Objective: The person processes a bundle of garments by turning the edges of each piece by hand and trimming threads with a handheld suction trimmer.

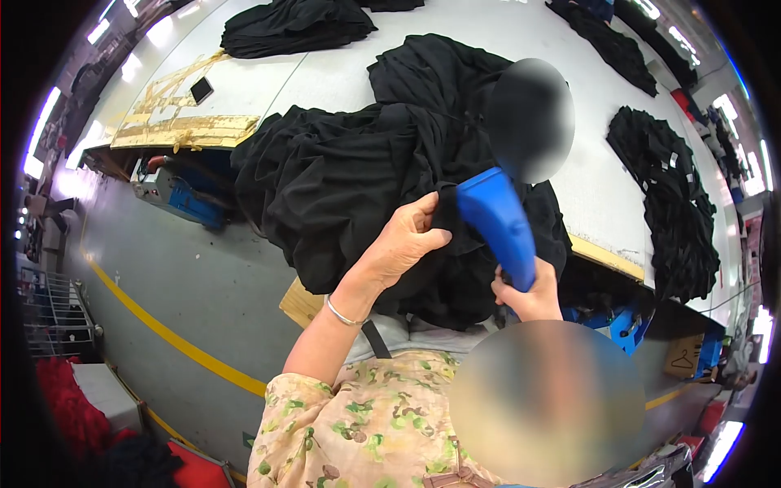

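Black cloth (342, 179) lies in a large heap of folds over the front edge of the white table and hangs down toward my lap. My left hand (404, 242) is closed on this cloth, with thumb and forefinger bent against a fold. In my right hand (533, 294) is a blue plastic hand-held tool (498, 215), gripped by its narrow handle. Its wide, flat head points up and to the left, close above the cloth and a little right of my left fingers. A blurred oval hides part of the heap beyond the tool, and another covers my right forearm.
On the white table (325, 81) lie more black cloth piles, one at the back (297, 26) and one at the right (671, 195). A small dark flat object (201, 90) rests near yellow tape. Blue machinery (183, 195) sits under the table. A wire rack (57, 313) stands left.
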A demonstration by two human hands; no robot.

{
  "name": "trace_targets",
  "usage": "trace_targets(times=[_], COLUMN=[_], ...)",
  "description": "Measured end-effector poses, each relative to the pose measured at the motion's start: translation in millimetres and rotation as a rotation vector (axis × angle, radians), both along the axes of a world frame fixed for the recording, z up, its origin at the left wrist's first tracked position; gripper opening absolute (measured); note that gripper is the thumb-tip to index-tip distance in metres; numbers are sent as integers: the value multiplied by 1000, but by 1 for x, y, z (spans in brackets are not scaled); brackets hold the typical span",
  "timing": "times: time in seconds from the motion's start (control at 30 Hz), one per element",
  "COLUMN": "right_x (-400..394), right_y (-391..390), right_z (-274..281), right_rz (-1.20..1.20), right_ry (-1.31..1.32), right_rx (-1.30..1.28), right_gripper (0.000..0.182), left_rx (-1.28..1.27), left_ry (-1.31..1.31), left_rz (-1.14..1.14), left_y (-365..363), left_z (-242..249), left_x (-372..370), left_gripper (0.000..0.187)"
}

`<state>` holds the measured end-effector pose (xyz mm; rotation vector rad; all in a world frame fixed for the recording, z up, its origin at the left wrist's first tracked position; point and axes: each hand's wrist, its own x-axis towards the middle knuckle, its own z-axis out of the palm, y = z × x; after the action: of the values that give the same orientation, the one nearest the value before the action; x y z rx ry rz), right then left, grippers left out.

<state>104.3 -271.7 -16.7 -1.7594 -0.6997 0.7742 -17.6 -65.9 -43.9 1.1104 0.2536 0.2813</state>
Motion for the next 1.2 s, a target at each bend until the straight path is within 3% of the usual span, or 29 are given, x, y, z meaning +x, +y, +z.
trace_targets(times=[0.07,0.2,0.37,0.47,0.53,0.6,0.67,0.7,0.77,0.83,0.93,1.03,1.13,1.17,1.2], right_x=[4,-5,0,-5,3,13,4,2,0,1,3,4,1,0,-2], right_y=[3,-1,2,-7,-12,-12,-3,-1,-2,-5,-10,-15,-17,-18,-19], right_z=[-4,-3,-5,0,-6,-15,-9,-10,-15,-17,-20,-25,-26,-25,-24], right_rz=[105,-66,-33,-145,-144,-157,-204,-186,-160,-136,-115,-115,-118,-127,-109], right_ry=[-179,111,13,124,104,126,153,154,156,172,184,161,169,178,198], right_rx=[-76,111,-23,128,160,206,260,265,274,262,243,231,230,228,225], right_gripper=[18,19,18,23,22,25,22,22,23,24,25,27,26,24,24], left_rx=[24,-44,18,638,638,-483,-391,-19,135,-290,-82,73,295,515,892], left_ry=[14,-51,3,399,425,-265,-328,-230,-134,-149,19,153,304,310,356], left_rz=[2,32,80,540,912,718,823,795,732,675,765,838,1081,1232,1365], left_y=[1,2,17,105,189,225,228,244,242,226,199,187,185,183,182], left_z=[-1,1,-4,-12,-51,-91,-147,-180,-172,-143,-90,-68,-49,-46,-45], left_x=[1,-5,-7,-60,-114,-129,-121,-117,-123,-129,-138,-148,-155,-155,-155], left_gripper=[55,55,47,35,25,32,37,37,38,35,24,17,15,16,15])
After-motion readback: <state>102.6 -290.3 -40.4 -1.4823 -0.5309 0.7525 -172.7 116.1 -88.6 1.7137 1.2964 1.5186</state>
